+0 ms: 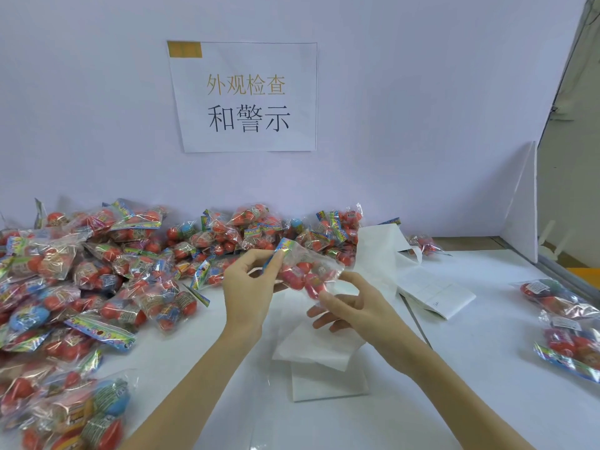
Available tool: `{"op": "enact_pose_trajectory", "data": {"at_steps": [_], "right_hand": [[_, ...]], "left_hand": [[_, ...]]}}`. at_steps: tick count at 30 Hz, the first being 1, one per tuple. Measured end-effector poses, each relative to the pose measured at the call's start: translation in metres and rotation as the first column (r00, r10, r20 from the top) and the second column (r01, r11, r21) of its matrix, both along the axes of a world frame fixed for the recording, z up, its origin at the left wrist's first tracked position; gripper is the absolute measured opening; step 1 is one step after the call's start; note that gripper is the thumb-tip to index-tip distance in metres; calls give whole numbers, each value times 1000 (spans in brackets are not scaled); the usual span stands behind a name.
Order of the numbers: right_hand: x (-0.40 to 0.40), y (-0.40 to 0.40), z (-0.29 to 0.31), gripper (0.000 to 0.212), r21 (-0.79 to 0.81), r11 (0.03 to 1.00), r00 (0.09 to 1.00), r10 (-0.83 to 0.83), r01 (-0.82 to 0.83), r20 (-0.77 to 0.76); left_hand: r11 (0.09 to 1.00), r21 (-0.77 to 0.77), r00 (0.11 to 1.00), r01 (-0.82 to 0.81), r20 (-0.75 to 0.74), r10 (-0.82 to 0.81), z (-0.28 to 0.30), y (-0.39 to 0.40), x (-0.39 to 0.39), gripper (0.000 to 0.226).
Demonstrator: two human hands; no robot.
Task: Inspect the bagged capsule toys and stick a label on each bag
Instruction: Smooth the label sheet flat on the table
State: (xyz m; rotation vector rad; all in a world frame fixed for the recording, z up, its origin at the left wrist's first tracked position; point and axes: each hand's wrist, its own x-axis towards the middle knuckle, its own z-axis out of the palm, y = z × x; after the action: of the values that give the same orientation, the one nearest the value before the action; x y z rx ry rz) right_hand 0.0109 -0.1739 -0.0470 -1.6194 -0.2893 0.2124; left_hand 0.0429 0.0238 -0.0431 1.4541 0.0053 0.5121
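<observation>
Above the middle of the white table I hold one clear bag of red capsule toys (303, 271). My left hand (251, 284) pinches it by its colourful header card at the upper left. My right hand (344, 302) holds the bag's lower right end between thumb and fingers. A large heap of bagged capsule toys (97, 274) covers the left side and runs along the wall. Two bags (561, 316) lie apart at the right edge. White label backing sheets (324, 345) lie on the table below my hands.
A folded printed label strip (435, 293) lies right of centre, with a long white paper strip (380, 245) leading back to the wall. A paper sign (246, 95) hangs on the wall. A white divider panel (522, 206) stands at the right.
</observation>
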Motion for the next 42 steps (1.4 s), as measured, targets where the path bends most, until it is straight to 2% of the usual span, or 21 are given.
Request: {"op": "enact_pose_trajectory", "data": {"at_steps": [3, 9, 12, 14, 15, 17, 18, 19, 20, 22, 24, 26, 28, 31, 34, 37, 42], "right_hand": [[1, 0, -2, 41, 35, 998, 998, -51, 50, 29], [2, -3, -2, 47, 15, 999, 998, -35, 34, 55], [3, -6, -1, 50, 5, 999, 997, -53, 53, 48], [3, -9, 2, 48, 47, 997, 998, -56, 55, 30], [2, -11, 4, 46, 82, 996, 999, -45, 43, 16], [1, -14, 10, 39, 183, 983, 999, 7, 1, -40], [1, -16, 13, 37, 244, 969, 996, 46, -24, -83], [1, -17, 16, 37, 300, 953, 988, 88, -46, -128], [1, -18, 17, 40, 346, 936, 978, 127, -62, -167], [0, -19, 18, 50, 411, 910, 956, 174, -65, -236], [0, -19, 17, 57, 429, 903, 940, 177, -37, -291], [-2, -18, 20, 59, 380, 922, 939, 187, -66, -290], [-2, -15, 21, 54, 329, 942, 944, 171, -72, -282], [0, -12, 16, 62, 245, 969, 968, 68, -7, -243], [-1, -11, 8, 48, 121, 993, 992, 5, 11, -129], [0, -10, 5, 42, 115, 993, 992, 8, 7, -129], [-3, -8, 8, 43, 73, 997, 993, 26, -18, -118]], "left_hand": [[999, 52, 999, 15, 37, -17, -1, -5, -2, 16], [1000, 6, 999, 28, 18, -28, 4, -3, -3, 6], [997, 35, 997, 72, 38, -73, 4, -1, -2, 9], [981, 77, 984, 177, 21, -180, 5, 1, -1, 23], [958, 30, 958, 286, 16, -286, 6, 4, 0, 35], [833, -137, 844, 535, 40, -535, 9, 12, 3, 61], [776, -142, 787, 615, 49, -615, 11, 18, 4, 66], [761, -53, 763, 646, 33, -645, 13, 23, 4, 67], [777, 110, 781, 620, 8, -624, 14, 27, 3, 64], [787, 470, 881, 399, 42, -472, 12, 29, 2, 48], [786, 587, 937, 193, 127, -325, 9, 25, 1, 26], [825, 548, 953, 139, 152, -261, 9, 22, 2, 10], [853, 500, 956, 151, 146, -254, 12, 23, 2, 5], [868, 439, 955, 230, 68, -288, 15, 22, -3, 23], [904, 345, 961, 251, 25, -277, 15, 15, -5, 24], [941, 261, 973, 218, 18, -230, 16, 14, -2, 27], [950, 245, 980, 195, -13, -198, 13, 16, 2, 22]]}}
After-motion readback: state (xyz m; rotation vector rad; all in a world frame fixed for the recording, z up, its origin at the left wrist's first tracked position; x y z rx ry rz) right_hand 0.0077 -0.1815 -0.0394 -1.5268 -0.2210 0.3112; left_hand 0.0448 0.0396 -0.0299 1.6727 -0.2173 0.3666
